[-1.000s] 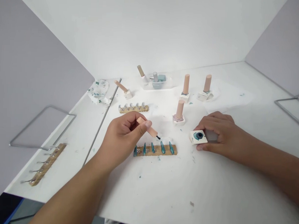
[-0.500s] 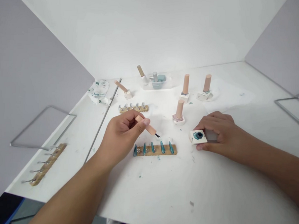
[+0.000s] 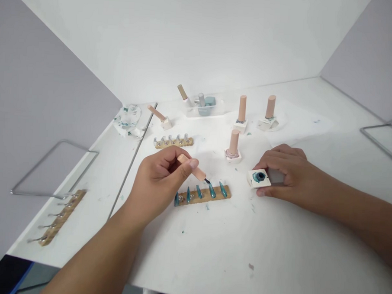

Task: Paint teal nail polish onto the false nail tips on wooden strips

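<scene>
- Head view: my left hand (image 3: pixel 158 180) pinches a nail-polish brush (image 3: pixel 192 168) by its tan cap, thumb and forefinger closed around it, over a white table (image 3: pixel 275 254).
- The brush's long axis slopes down and to my right, its dark bristle tip just above the wooden strip of false nails (image 3: pixel 202 195) and close to the fourth teal nail (image 3: pixel 211 190) from the left; whether the bristles touch it I cannot tell.
- The strip lies crosswise just in front of my left hand, its five teal-painted nails pointing away from me, so my left hand is much the nearer one to it.
- My right hand (image 3: pixel 286 172) grips the open polish bottle (image 3: pixel 259 179), tipped on its side with the teal-stained mouth facing me; fingers wrap its far side, the thumb sits beneath.
- The bottle rests on the table to the right of the strip, near its end but not touching it.
- Beyond the brush stands a capped bottle (image 3: pixel 233 146), upright, with two more capped bottles (image 3: pixel 241 114) behind it.
- A second strip of unpainted nails (image 3: pixel 173 141) lies farther back, past my left hand.
- A third strip (image 3: pixel 58 219) sits well off to my left beside a bent wire frame (image 3: pixel 52 166).
- A stained wad of tissue (image 3: pixel 129 118) lies at the back left.
</scene>
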A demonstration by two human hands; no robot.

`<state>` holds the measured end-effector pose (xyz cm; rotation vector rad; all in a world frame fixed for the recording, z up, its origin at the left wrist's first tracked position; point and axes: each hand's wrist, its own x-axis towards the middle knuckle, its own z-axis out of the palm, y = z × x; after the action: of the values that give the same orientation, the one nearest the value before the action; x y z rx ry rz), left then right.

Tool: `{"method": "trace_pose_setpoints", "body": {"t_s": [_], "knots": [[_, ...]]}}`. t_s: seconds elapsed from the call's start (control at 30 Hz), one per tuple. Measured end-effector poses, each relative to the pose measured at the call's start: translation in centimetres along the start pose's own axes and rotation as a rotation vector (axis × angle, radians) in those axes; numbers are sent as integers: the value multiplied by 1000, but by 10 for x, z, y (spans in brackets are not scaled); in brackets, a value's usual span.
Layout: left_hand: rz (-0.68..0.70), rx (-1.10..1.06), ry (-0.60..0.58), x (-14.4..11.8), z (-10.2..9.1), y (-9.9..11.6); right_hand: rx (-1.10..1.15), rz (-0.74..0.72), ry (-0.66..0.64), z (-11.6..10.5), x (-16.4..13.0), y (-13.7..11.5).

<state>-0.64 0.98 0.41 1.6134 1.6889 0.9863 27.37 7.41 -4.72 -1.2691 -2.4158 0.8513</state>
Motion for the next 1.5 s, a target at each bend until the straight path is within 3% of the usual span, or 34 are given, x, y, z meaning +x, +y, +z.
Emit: {"method": "trace_pose_setpoints", "body": {"t_s": [0.2, 0.37, 0.47, 0.73, 1.03, 1.13, 1.27, 1.33, 1.5], "knots": [[-13, -9, -147, -1, 3, -3, 12, 1, -1, -1, 0, 0], [-21, 99, 4, 6, 2, -4, 1, 1, -7, -2, 0, -2], [-4, 46, 21, 8, -1, -4, -2, 1, -12, -2, 0, -2], [-33, -85, -235, 4, -2, -9, -3, -7, -5, -1, 0, 0], [-45, 52, 32, 12, -1, -7, -4, -7, 0, -1, 0, 0], [-29, -19, 0, 11, -4, -8, -7, -12, -1, -1, 0, 0], [-15, -66, -203, 7, -4, -9, -12, -9, 5, -1, 0, 1], [-38, -46, -246, 6, -2, -8, -20, -12, 11, -1, 0, 0], [-58, 23, -64, 9, 2, -4, -13, -9, 8, 0, 0, 1]]}}
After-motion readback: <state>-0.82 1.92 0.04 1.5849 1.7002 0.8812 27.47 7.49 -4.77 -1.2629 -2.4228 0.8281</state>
